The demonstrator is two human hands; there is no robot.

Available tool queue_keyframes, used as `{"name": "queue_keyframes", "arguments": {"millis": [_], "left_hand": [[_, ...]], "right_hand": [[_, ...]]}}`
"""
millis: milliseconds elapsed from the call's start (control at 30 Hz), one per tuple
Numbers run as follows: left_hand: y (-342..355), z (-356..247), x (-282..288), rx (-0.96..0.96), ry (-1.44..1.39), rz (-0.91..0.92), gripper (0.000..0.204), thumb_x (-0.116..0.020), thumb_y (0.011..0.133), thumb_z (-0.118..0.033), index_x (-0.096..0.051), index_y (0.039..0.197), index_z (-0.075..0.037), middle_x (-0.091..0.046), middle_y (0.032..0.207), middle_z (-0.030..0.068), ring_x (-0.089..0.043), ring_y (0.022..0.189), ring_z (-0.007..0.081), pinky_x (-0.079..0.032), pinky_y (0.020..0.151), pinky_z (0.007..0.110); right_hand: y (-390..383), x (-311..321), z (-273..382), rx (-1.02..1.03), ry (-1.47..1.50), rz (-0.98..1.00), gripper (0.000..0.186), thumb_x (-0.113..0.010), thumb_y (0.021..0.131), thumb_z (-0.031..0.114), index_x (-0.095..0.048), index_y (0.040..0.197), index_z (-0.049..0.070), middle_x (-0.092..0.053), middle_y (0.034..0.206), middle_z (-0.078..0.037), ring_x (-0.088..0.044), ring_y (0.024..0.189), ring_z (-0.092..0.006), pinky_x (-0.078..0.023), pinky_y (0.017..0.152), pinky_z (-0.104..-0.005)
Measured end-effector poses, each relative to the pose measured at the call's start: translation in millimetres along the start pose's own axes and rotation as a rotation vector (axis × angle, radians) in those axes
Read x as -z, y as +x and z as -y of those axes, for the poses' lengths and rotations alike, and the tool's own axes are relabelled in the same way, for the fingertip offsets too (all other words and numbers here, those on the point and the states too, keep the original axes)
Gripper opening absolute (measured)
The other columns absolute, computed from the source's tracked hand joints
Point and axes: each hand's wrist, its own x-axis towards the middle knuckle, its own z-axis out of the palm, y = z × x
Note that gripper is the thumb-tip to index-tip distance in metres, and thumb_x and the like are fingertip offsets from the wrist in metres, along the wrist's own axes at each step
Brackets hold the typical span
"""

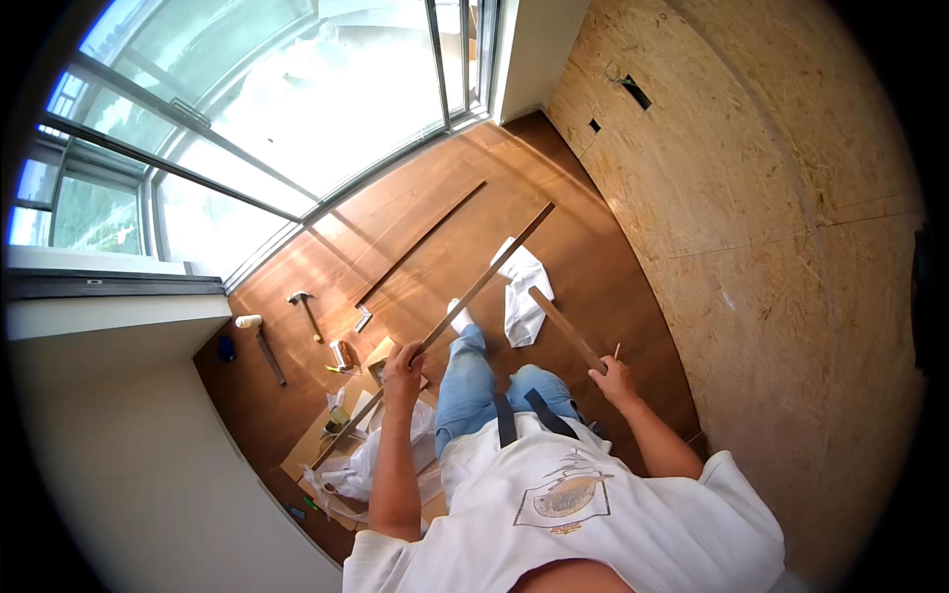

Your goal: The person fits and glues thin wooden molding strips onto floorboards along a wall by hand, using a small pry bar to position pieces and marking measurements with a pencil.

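Observation:
My left hand point(401, 373) grips a long, narrow wooden strip point(484, 280) that slants from the lower left up to the middle of the floor. My right hand point(613, 381) holds a shorter wooden strip point(563, 326); a thin pencil-like stick point(618, 351) pokes up from its fingers. Another long strip point(423, 239) lies on the floor near the glass doors, an angled metal tool point(363, 316) at its lower end. Crumpled white material point(526, 306) lies right of my foot. Cardboard point(304, 455) and clear plastic bags point(361, 479) are beside my left forearm.
A hammer point(312, 318), a white roll point(248, 321), a long flat tool point(270, 358) and small items lie on the wooden floor at left. Glass doors point(297, 99) span the far side. A particle-board wall point(751, 296) stands right; a white low wall point(119, 415) stands left.

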Motion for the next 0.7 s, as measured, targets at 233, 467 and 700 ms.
{"name": "queue_keyframes", "arguments": {"millis": [233, 467, 700], "left_hand": [[226.4, -13.5, 47.6, -0.014, 0.253, 0.032, 0.022, -0.070, 0.100, -0.015, -0.074, 0.121, -0.009, -0.069, 0.105, 0.0143, -0.069, 0.095, 0.0368, -0.055, 0.083, 0.046], [432.1, 24.0, 14.4, 0.025, 0.420, 0.097, 0.025, -0.068, 0.102, -0.013, -0.074, 0.125, -0.007, -0.069, 0.110, 0.0126, -0.070, 0.100, 0.0342, -0.055, 0.085, 0.044], [643.8, 160.4, -104.2, -0.032, 0.402, 0.058, 0.028, -0.069, 0.098, -0.004, -0.074, 0.125, -0.007, -0.068, 0.110, 0.0125, -0.069, 0.103, 0.0329, -0.055, 0.087, 0.044]], "right_hand": [[180.3, 39.9, 133.4, 0.153, -0.033, -0.057, 0.035, -0.082, 0.088, 0.026, -0.068, 0.113, 0.005, -0.071, 0.103, -0.024, -0.068, 0.101, -0.0462, -0.055, 0.087, -0.0539], [419.4, 1.3, 199.6, 0.320, -0.081, -0.043, 0.033, -0.083, 0.085, 0.017, -0.069, 0.113, 0.007, -0.071, 0.103, -0.020, -0.066, 0.104, -0.0408, -0.055, 0.088, -0.0508], [697.3, -125.1, 212.3, 0.435, -0.124, -0.017, 0.030, -0.082, 0.084, 0.017, -0.069, 0.110, 0.010, -0.068, 0.105, -0.015, -0.064, 0.109, -0.0361, -0.052, 0.094, -0.0495]]}}
